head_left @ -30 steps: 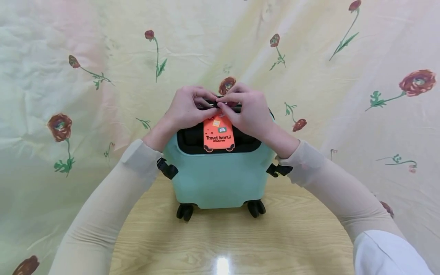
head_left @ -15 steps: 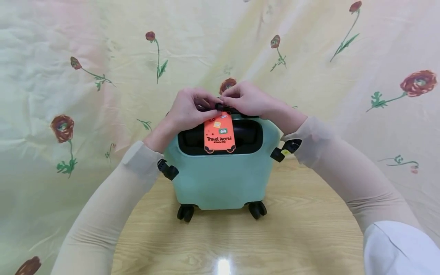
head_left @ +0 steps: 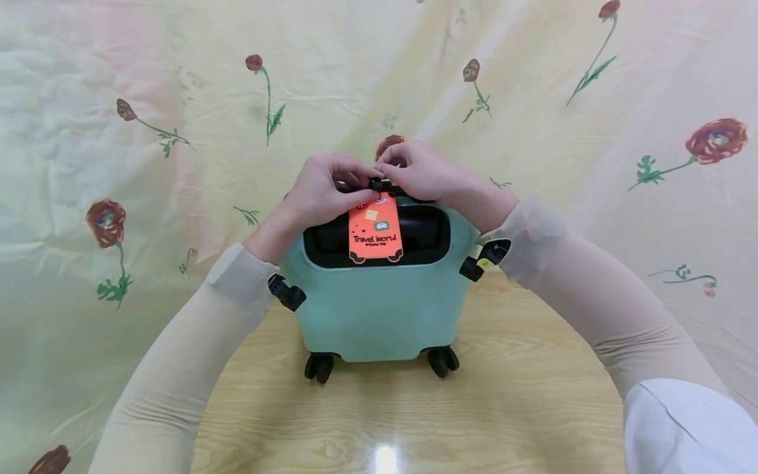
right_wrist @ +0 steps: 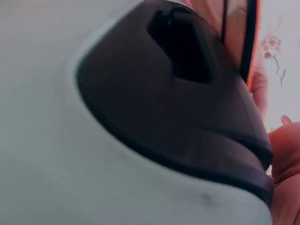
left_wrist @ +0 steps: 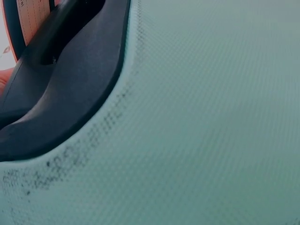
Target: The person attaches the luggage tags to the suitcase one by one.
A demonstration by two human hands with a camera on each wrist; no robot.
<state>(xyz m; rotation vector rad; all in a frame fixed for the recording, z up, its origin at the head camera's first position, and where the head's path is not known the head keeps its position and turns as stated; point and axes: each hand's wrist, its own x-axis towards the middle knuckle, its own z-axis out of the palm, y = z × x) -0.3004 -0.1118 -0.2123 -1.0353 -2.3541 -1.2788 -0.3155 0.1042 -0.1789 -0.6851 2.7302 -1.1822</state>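
A turquoise suitcase (head_left: pixel 379 309) stands upright on its black wheels. An orange luggage tag (head_left: pixel 374 230) printed "Travel World" hangs in front of its black handle recess (head_left: pixel 322 240). At the tag's top, my left hand (head_left: pixel 322 191) pinches the black strap (head_left: pixel 378 184) between thumb and fingers. My right hand (head_left: pixel 423 172) is bent over the suitcase top, thumb and fingertips pinching the strap's other part close to the left fingertips. How the strap runs behind the fingers is hidden. Both wrist views show mostly shell and black recess (left_wrist: pixel 89 65), with the tag's edge (right_wrist: pixel 239 33) beyond.
A pale wood table (head_left: pixel 379 415) lies under the suitcase. Behind it hangs a flower-printed cloth (head_left: pixel 331 79). Black wrist cameras (head_left: pixel 287 293) sit close to the suitcase's sides.
My right wrist and forearm have risen and swung outward, uncovering the recess's right side, while the right fingertips stay by the strap. My left hand and the tag have hardly moved.
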